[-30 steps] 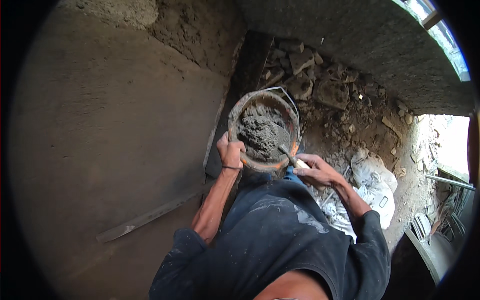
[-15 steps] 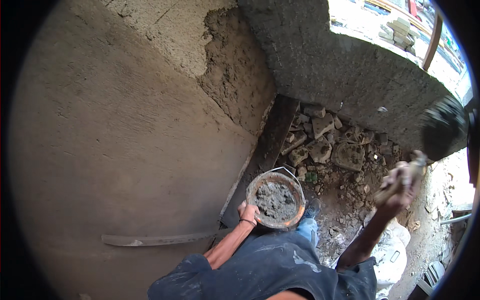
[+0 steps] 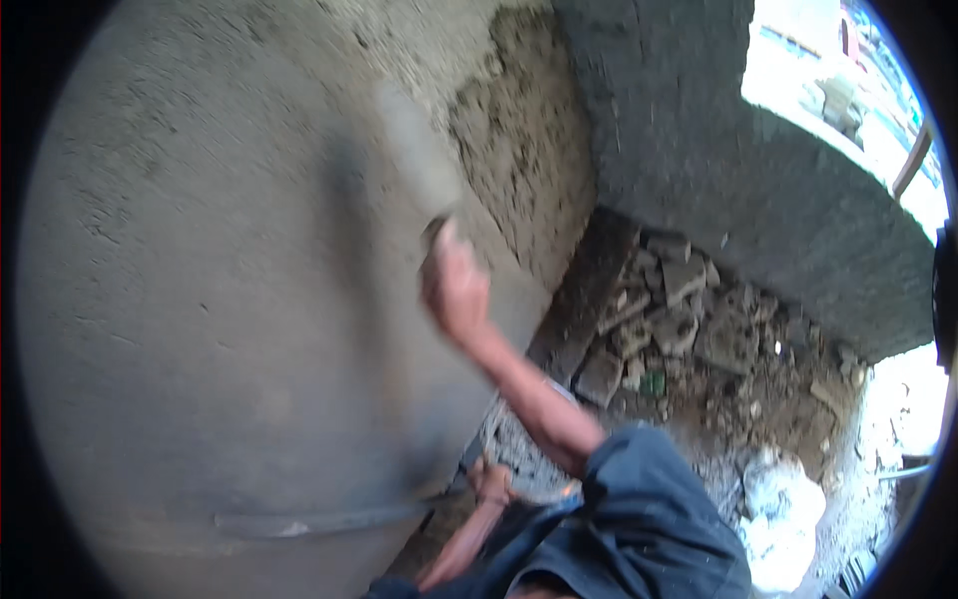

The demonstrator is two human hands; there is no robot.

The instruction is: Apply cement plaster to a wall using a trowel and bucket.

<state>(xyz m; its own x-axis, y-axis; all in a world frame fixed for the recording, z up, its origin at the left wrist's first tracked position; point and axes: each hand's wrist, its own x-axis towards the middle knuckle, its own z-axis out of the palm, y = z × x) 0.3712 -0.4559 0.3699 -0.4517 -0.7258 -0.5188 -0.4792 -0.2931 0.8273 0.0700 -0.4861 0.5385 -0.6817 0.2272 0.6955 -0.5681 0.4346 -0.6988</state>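
Observation:
My right hand [image 3: 457,285], closed around a trowel's handle, is raised in front of the plastered wall [image 3: 220,299]. The blade of the trowel [image 3: 417,145] is smeared by motion and points up along the wall, left of a darker, rough patch of mortar [image 3: 529,130]. Whether the blade touches the wall, I cannot tell. Low in the view, my left hand [image 3: 489,479] grips the rim of a bucket [image 3: 544,495] at its left side. Grey wet mortar [image 3: 517,449] lies in the bucket, partly hidden behind my right forearm.
Broken stones and rubble [image 3: 689,319] cover the ground beyond the bucket. A rough grey concrete wall [image 3: 679,150] rises behind them. At the lower right lies a white sack [image 3: 783,529]. A long thin strip [image 3: 299,524] runs along the lower part of the plastered wall.
My right hand has swung the trowel from the far right across to the plastered wall on the left. My left hand keeps its hold on the bucket. The view has shifted somewhat.

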